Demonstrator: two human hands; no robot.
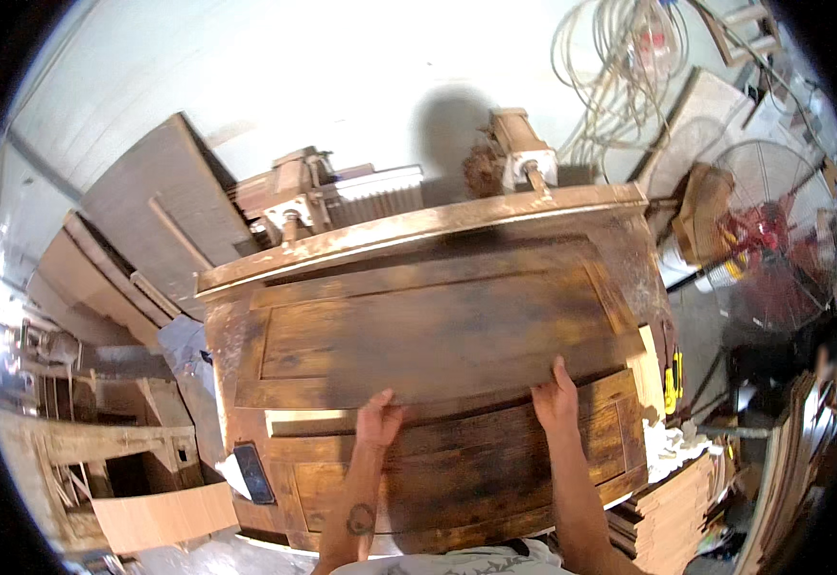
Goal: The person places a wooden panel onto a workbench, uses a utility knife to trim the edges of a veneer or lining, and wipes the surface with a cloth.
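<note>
A dark-brown stained wooden door panel (438,321) with a raised frame lies across the workbench, its far side close to the bench's long clamp beam. My left hand (380,419) is closed on its near edge, a little left of the middle. Further right along that same edge, my right hand (558,395) grips it with the thumb on top; the fingers beneath are hidden. A second brown framed panel (495,470) lies nearer to me, under my forearms. Between the two panels a pale wood strip (308,422) shows at the left.
Behind the panels runs the clamp beam (418,230), with two motor-like units (294,187) beyond it. A phone (253,472) rests at the bench's left edge. To the right are a yellow-handled tool (671,383), stacked boards (673,513) and a large fan (773,235).
</note>
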